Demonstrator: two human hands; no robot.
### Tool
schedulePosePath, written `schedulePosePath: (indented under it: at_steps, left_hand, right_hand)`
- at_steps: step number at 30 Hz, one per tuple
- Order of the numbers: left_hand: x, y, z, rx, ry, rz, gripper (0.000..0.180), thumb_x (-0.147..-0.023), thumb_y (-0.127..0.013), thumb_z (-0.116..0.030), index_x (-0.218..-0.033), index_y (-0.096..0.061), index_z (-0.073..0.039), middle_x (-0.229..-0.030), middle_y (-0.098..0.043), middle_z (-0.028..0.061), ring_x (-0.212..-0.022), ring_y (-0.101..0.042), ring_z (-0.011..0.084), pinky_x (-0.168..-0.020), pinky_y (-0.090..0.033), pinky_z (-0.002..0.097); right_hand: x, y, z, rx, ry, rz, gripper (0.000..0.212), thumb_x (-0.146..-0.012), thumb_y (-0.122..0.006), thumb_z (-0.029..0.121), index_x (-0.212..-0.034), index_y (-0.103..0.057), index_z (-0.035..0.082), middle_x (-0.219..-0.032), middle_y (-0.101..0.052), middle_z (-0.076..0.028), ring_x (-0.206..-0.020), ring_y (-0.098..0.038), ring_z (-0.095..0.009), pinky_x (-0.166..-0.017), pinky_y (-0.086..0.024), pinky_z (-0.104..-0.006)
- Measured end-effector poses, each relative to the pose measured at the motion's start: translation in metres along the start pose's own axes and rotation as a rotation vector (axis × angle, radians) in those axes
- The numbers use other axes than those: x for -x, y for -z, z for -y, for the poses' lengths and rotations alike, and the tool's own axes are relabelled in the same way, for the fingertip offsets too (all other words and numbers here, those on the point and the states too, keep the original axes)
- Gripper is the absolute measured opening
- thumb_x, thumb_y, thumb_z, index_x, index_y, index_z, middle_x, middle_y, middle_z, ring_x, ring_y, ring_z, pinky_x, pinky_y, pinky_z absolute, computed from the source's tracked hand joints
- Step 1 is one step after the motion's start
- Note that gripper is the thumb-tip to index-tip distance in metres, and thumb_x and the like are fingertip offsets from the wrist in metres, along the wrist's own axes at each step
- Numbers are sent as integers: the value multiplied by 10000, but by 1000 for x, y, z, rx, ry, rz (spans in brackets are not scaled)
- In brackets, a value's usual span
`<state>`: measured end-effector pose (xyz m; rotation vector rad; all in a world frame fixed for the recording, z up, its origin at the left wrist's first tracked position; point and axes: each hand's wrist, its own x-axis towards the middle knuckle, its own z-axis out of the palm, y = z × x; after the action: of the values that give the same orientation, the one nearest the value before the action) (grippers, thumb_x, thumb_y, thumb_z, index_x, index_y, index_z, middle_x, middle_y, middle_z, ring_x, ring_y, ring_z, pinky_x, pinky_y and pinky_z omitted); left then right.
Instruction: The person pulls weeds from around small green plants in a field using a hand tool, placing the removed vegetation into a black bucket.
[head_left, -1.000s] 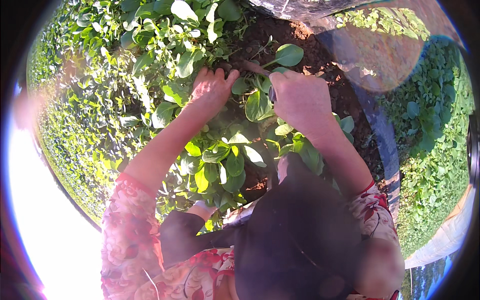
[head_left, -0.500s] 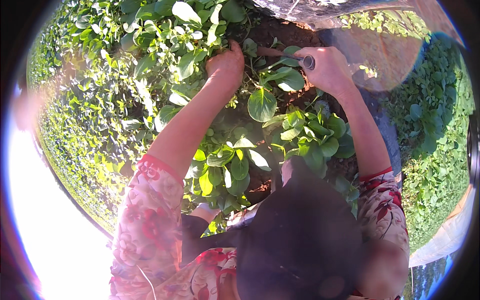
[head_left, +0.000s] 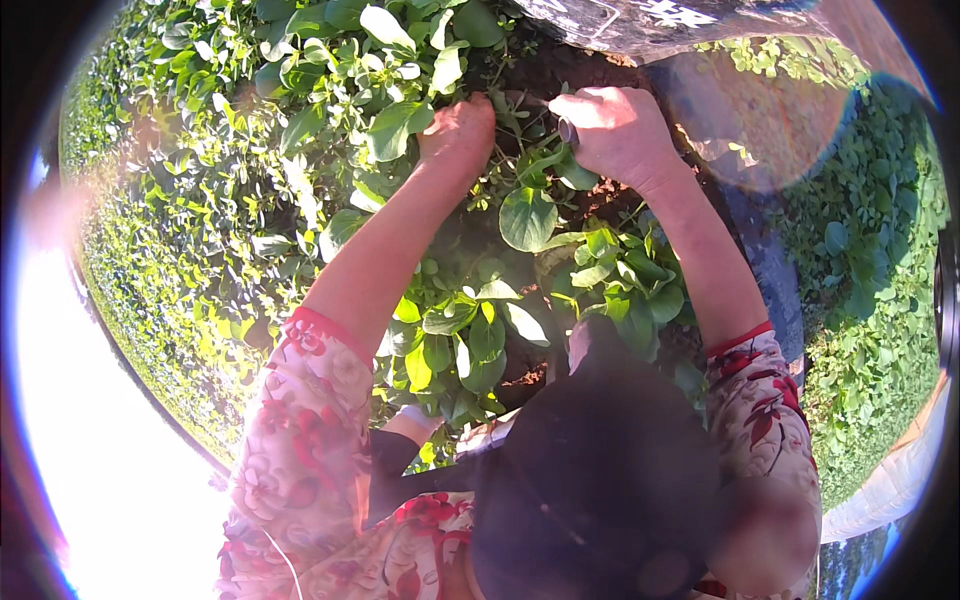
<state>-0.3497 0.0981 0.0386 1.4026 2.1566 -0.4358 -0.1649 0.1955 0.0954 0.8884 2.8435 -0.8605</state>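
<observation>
My right hand [head_left: 622,138] is closed around the handle of a small knife [head_left: 567,130], whose round metal butt shows by the fingers. Its blade points left, low among stems, and is mostly hidden now. Just left of it, my left hand [head_left: 458,138] is curled at the base of leafy greens [head_left: 398,128]; what its fingers hold is hidden by hand and leaves. Below and between the hands spreads a broad round leaf [head_left: 528,218] of another plant. Closer to me grow two more clumps of leafy greens [head_left: 632,268] [head_left: 470,335].
Dense low weeds [head_left: 200,230] cover the left side. Reddish soil [head_left: 590,72] shows between plants. Crumpled plastic sheeting [head_left: 640,22] lies at the far edge, and a dark strip [head_left: 765,250] runs along the right. A dark rounded shape [head_left: 600,460] blocks the lower middle.
My right hand has moved left with the knife, closer to my left hand, and the blade has slipped largely out of sight. My left hand has barely shifted.
</observation>
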Motion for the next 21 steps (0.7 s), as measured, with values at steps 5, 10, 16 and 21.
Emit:
schedulePosePath:
  at_steps: [5,10,16,21]
  left_hand:
    - [47,4,3,-15,-101,41,195,-875,-474,-99,-1037,-560,-31,-1009,-659,203,-862,-669,356,-698,-543,477]
    - [46,-20,20,-6,-438,-463,256,-838,-505,-62,-1093,-520,-68,-988,-584,222,-801,-664,358,-647,-548,454]
    - [-9,5,0,109,-432,-233,230,-797,-563,-85,-1025,-560,-109,-1043,-549,200,-851,-620,335,-682,-519,408]
    - [-18,40,-12,-265,-439,-137,356,-827,-555,-104,-1177,-486,-112,-1011,-592,152,-842,-645,331,-712,-529,423]
  right_hand:
    - [36,-2,17,-16,124,-265,264,-665,-637,78,-924,-652,130,-698,-602,-22,-627,-619,-225,-530,-497,-357]
    - [68,13,3,-59,-251,-300,224,-739,-634,120,-956,-682,147,-795,-664,-65,-723,-645,-277,-633,-512,-386]
    - [54,11,-22,-204,-423,-320,201,-766,-626,139,-948,-712,136,-778,-677,-127,-753,-654,-328,-685,-518,-389]
    - [37,-7,-37,-240,-455,-277,200,-769,-628,145,-949,-714,147,-782,-671,-139,-761,-651,-335,-700,-520,-404]
